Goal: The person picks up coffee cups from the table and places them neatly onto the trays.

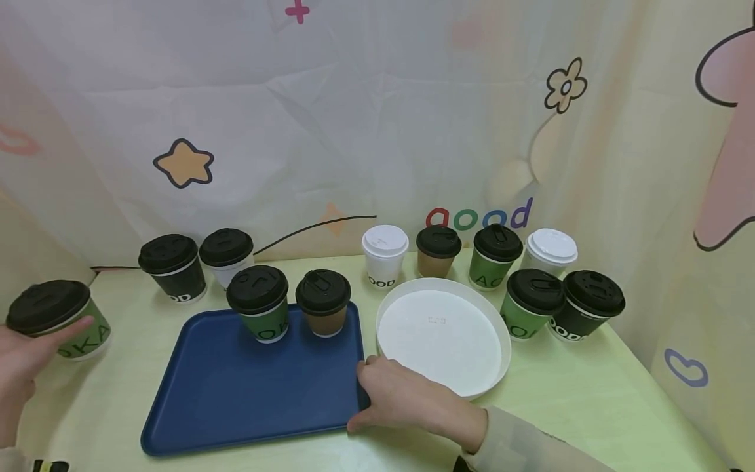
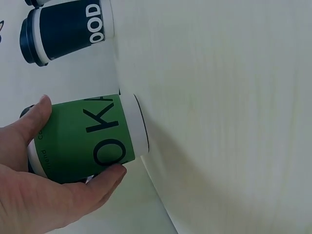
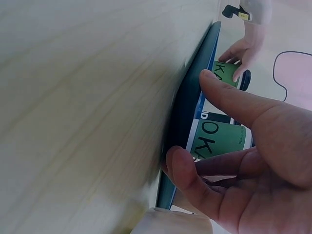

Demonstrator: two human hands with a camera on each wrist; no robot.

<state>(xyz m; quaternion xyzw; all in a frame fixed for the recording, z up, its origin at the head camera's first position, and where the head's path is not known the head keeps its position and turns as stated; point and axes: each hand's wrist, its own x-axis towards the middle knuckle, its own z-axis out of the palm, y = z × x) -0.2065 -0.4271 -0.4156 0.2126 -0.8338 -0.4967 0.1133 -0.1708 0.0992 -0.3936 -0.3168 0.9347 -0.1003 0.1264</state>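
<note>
At the far left, my left hand (image 1: 26, 367) holds a green paper cup (image 1: 88, 334) with a black lid, thumb on one side and fingers on the other. The left wrist view shows this green cup (image 2: 87, 136) between thumb and fingers, its base close to the tabletop; I cannot tell whether it touches. My right hand (image 1: 413, 400) grips the right edge of a blue tray (image 1: 253, 387) by its front corner. A second green cup (image 1: 265, 321) and a brown cup (image 1: 326, 321), both black-lidded, stand upright at the tray's back right.
A round white tray (image 1: 442, 334) lies right of the blue one. Around its back and right stand several lidded cups, among them a white cup (image 1: 385, 259) and a black cup (image 1: 584, 308). Behind the blue tray are a black cup (image 1: 177, 272) and a white cup (image 1: 227, 262). A printed curtain (image 1: 354, 131) hangs behind.
</note>
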